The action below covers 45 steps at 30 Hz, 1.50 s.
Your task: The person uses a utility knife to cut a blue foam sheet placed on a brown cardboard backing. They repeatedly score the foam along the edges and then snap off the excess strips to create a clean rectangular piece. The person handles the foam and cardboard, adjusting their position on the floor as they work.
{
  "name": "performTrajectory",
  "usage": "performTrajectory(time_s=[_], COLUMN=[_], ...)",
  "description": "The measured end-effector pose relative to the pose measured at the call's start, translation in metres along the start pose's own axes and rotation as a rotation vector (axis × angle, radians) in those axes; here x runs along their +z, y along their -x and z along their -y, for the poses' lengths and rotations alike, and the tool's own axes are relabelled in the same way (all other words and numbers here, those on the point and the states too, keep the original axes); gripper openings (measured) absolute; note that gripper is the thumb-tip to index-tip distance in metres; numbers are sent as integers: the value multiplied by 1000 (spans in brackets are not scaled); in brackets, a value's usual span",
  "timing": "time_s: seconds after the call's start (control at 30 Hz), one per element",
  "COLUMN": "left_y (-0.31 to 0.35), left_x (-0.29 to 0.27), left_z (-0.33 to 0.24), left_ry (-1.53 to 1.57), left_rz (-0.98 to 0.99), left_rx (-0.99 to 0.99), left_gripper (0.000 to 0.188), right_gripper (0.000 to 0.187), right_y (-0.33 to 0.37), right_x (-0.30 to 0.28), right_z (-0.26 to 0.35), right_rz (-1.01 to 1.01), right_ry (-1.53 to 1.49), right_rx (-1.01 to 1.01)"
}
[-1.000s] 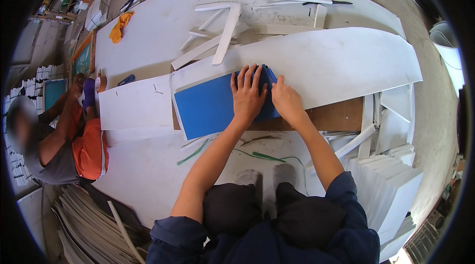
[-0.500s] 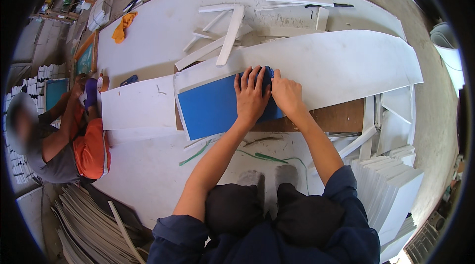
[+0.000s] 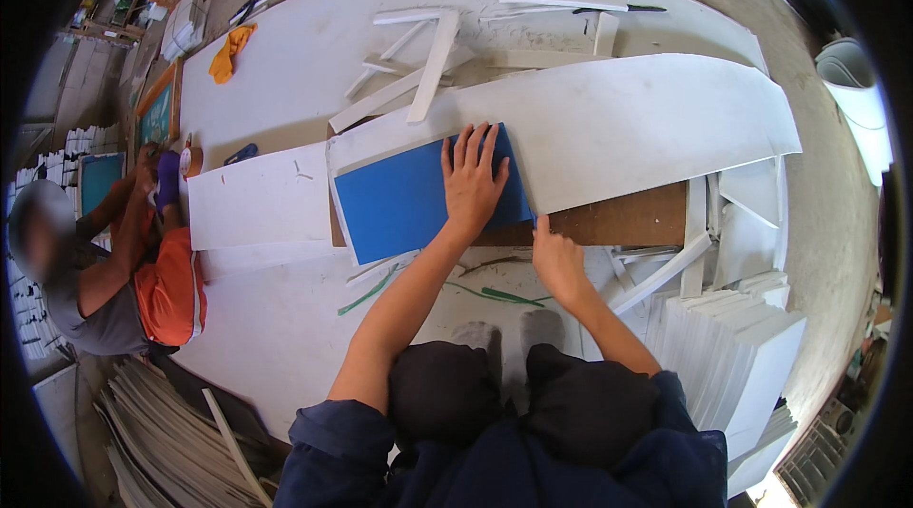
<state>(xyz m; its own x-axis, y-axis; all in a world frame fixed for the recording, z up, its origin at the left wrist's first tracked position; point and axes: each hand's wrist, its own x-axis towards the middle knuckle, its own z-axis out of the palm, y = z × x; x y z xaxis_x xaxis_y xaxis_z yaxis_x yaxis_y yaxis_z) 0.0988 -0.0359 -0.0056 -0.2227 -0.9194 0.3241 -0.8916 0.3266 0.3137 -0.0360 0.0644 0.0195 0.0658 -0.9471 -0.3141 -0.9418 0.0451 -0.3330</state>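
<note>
My left hand (image 3: 472,180) presses flat on a blue rectangular board (image 3: 390,208), fingers spread toward its far edge. The board lies on a long white sheet (image 3: 656,118) with a curved far edge. At the near right corner of the board, my right hand (image 3: 559,265) is closed round what looks like a utility knife (image 3: 536,220). Only a small bit of it shows past the fingers; its blade cannot be made out. Under the sheet lies a brown board (image 3: 618,216), bare along its near side.
White offcut strips (image 3: 433,66) lie beyond the sheet. Stacked white panels (image 3: 723,356) stand at right. Green cord (image 3: 504,295) lies near my feet. At left, another person (image 3: 105,261) sits by a white panel (image 3: 257,199), a blue utility knife (image 3: 241,154) and an orange cloth (image 3: 230,53).
My right hand has moved toward me along the board's right edge, from its far corner to its near corner. My left hand stays pressed on the board.
</note>
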Motion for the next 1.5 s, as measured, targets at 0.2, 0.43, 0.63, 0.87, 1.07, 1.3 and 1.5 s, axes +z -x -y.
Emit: performTrajectory(time_s=[0.2, 0.43, 0.63, 0.87, 1.07, 1.3, 1.5], left_y=[-4, -3, -5, -4, -6, -3, -1], left_x=[3, -3, 0, -1, -1, 2, -2], left_z=[-5, -1, -3, 0, -3, -2, -3], left_ry=[4, 2, 26, 7, -6, -1, -15], left_rz=[7, 18, 25, 28, 51, 34, 14], left_rx=[20, -11, -12, -20, -11, -9, -11], left_gripper=[48, 50, 52, 51, 50, 50, 50], right_gripper=[17, 18, 20, 19, 21, 19, 15], right_y=[28, -58, -113, -116, -123, -78, -4], right_x=[7, -53, -45, -45, -45, -16, -3], right_z=[-15, 6, 13, 20, 18, 9, 0], right_rz=[26, -91, -75, -54, -24, 20, 66], right_ry=[55, -36, -72, -22, -21, -113, -81], right_rx=[10, -2, -50, -42, -58, 42, 41])
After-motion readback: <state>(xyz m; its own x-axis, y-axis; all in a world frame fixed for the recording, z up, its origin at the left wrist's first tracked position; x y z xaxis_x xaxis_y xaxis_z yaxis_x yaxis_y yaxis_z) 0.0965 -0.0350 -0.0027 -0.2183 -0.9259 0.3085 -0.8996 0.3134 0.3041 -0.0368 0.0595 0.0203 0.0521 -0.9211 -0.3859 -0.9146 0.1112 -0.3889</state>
